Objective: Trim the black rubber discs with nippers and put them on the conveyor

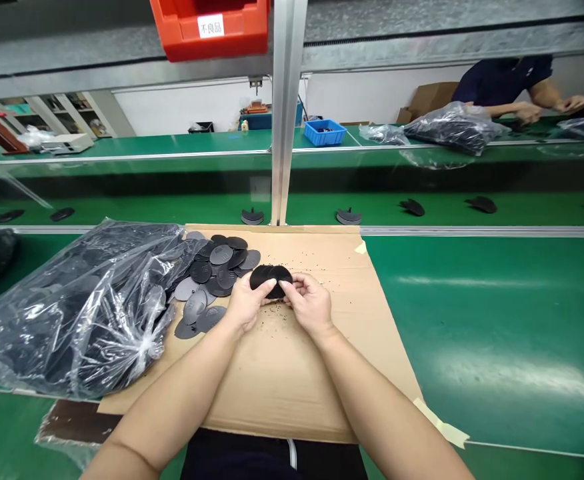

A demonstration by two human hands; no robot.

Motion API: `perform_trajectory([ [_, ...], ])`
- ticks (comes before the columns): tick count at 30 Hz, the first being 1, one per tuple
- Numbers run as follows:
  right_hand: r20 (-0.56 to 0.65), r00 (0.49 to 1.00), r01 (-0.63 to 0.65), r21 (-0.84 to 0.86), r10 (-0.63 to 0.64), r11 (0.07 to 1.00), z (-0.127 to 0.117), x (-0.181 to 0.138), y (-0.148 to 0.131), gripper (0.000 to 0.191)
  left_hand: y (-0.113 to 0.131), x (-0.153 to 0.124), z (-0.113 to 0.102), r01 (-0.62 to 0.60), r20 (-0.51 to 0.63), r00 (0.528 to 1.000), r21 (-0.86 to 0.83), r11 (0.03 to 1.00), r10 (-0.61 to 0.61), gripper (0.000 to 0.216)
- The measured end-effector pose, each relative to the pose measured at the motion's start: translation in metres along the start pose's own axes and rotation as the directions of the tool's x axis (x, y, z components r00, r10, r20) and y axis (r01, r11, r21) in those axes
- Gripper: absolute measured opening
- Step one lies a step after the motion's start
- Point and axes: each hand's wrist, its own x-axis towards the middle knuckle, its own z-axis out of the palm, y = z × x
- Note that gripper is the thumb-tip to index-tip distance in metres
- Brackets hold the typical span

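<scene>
Black oval discs (pixel 272 275), at least two overlapping, are held up over the cardboard sheet (pixel 292 373). My left hand (pixel 246 301) pinches them at their left side, thumb on the face. On the right side my right hand (pixel 309 301) grips them too, its thumb close to the other thumb. Just left of my hands lies a loose pile of similar dark discs (pixel 221 255), some with raised marks. A clear plastic bag (pixel 97 313) full of dark pieces rests beside the pile. Small black crumbs are scattered on the cardboard around the discs.
Tape (pixel 442 423) fixes the cardboard to the green bench (pixel 497 320). Beyond it runs a green belt (pixel 312 207) carrying several dark curved pieces. A metal post (pixel 287 113) rises ahead, with a red bin (pixel 212 30) overhead. Across the belt are a blue crate (pixel 325 132) and a co-worker's hands (pixel 547 110).
</scene>
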Motion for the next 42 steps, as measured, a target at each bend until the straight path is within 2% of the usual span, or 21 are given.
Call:
perform_trajectory([
  [4,-0.04,0.996,0.072,-0.048,-0.074,0.996,0.003,-0.003,-0.002,0.026,0.005,-0.003,0.0,0.025,-0.011,1.0,-0.053,0.998,-0.026,0.045],
  [8,-0.023,0.993,-0.105,0.185,0.112,0.977,0.004,-0.002,-0.003,0.033,0.012,-0.005,-0.001,0.171,0.117,0.982,-0.177,0.969,-0.152,0.041],
  [10,0.014,0.984,-0.176,0.274,0.179,0.946,0.004,-0.001,-0.003,0.036,0.013,-0.007,-0.001,0.183,0.153,0.976,-0.182,0.966,-0.156,0.038],
  [13,0.037,0.98,-0.197,0.326,0.195,0.925,0.002,0.001,-0.005,0.038,0.013,-0.009,-0.001,0.16,0.144,0.98,-0.174,0.972,-0.136,0.036],
  [15,0.084,0.971,-0.241,0.372,0.226,0.896,0.001,0.002,-0.007,0.041,0.012,-0.011,0.0,0.157,0.136,0.982,-0.188,0.969,-0.133,0.035],
  [19,0.274,0.916,-0.394,0.468,0.294,0.791,-0.006,0.006,-0.013,0.043,0.013,-0.012,0.0,0.21,0.158,0.971,-0.22,0.953,-0.178,0.037],
  [21,0.326,0.903,-0.418,0.521,0.279,0.744,-0.01,0.008,-0.015,0.045,0.015,-0.01,-0.002,0.216,0.105,0.975,-0.23,0.949,-0.197,0.037],
  [24,0.298,0.915,-0.397,0.54,0.273,0.742,-0.012,0.008,-0.014,0.043,0.017,-0.007,-0.004,0.175,0.021,0.984,-0.226,0.958,-0.175,0.036],
  [29,0.118,0.958,-0.287,0.378,0.262,0.88,-0.002,0.005,-0.006,0.038,0.017,-0.01,-0.002,0.15,0.069,0.988,-0.178,0.973,-0.139,0.041],
  [34,0.054,0.984,-0.18,0.219,0.172,0.959,0.002,0.001,0.001,0.035,0.014,-0.014,0.003,0.127,0.065,0.991,-0.175,0.976,-0.118,0.045],
  [39,-0.002,0.997,-0.081,0.112,0.082,0.99,0.002,-0.001,0.002,0.033,0.01,-0.012,0.002,0.087,0.019,0.996,-0.167,0.982,-0.085,0.045],
  [42,-0.014,0.995,-0.1,0.174,0.104,0.98,0.002,-0.002,-0.001,0.035,0.009,-0.014,0.002,0.109,0.046,0.994,-0.195,0.975,-0.102,0.044],
])
